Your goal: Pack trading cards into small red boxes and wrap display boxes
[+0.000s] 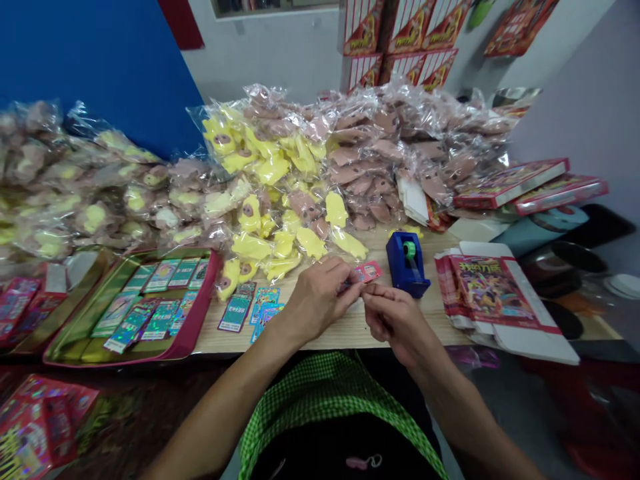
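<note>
In the head view, my left hand [319, 300] is curling its fingers into a closed pinch, and my right hand [397, 321] is meeting it, its thumb and forefinger pressing narrow; I cannot tell what small thing they are gripping. A small red card [371, 271] is showing just beyond my fingertips, left of the blue tape dispenser [406, 263] on the desk [345, 330]. A teal card [235, 309] is lying left of my left hand, bagged yellow toys [311, 243] are crowding beyond, and flat boxes [500, 293] are lying to my right.
</note>
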Tool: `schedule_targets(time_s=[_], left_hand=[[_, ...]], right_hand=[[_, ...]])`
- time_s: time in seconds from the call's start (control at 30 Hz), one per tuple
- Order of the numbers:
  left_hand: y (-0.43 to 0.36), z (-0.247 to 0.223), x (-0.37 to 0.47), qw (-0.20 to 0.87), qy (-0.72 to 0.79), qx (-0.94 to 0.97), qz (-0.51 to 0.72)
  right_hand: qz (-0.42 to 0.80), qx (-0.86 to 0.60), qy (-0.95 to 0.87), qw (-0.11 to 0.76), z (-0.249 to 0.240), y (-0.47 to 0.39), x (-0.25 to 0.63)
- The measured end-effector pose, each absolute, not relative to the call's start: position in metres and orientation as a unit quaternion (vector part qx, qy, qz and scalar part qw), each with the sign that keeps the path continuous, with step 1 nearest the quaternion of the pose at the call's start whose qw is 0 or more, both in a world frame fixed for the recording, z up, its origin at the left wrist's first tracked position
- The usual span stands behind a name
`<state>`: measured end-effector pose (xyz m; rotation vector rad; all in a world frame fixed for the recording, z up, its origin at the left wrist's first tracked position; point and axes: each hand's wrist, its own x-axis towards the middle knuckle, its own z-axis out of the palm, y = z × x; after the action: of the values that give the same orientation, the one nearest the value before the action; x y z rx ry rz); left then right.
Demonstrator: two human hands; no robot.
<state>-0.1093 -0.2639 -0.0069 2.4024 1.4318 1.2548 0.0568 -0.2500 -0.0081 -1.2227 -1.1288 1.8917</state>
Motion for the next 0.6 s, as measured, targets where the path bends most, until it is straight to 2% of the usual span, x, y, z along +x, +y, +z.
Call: schedule_targets(time_s=[0.13,0.2,0.27,0.33,0.43,0.5,0.6], left_hand=[[-0.263,-0.013,-0.122,0.045,0.538,0.676,0.501],[-0.265,-0.025,-0.129,0.115,0.594,0.563,0.563],[-0.267,-0.042,-0.134,0.197,0.635,0.486,0.567],[-0.271,-0.06,-0.133,0.227,0.68,0.481,0.505],[-0.278,-0.073,-0.124,0.164,0.727,0.547,0.382],[-0.28,-0.071,-0.118,0.146,0.686,0.631,0.331],[-0.275,-0.063,-0.112,0.199,0.561,0.77,0.229]], right_hand=[[0.709,-0.497,-0.405,0.294,-0.012,-0.25,0.071],[0.677,-0.52,-0.43,0.296,-0.018,-0.246,0.082],[0.613,-0.536,-0.489,0.313,-0.024,-0.235,0.094],[0.484,-0.563,-0.594,0.309,-0.028,-0.218,0.103],[0.277,-0.596,-0.716,0.235,-0.025,-0.184,0.103],[0.207,-0.6,-0.748,0.192,-0.02,-0.157,0.094],[0.148,-0.587,-0.783,0.138,-0.013,-0.117,0.071]])
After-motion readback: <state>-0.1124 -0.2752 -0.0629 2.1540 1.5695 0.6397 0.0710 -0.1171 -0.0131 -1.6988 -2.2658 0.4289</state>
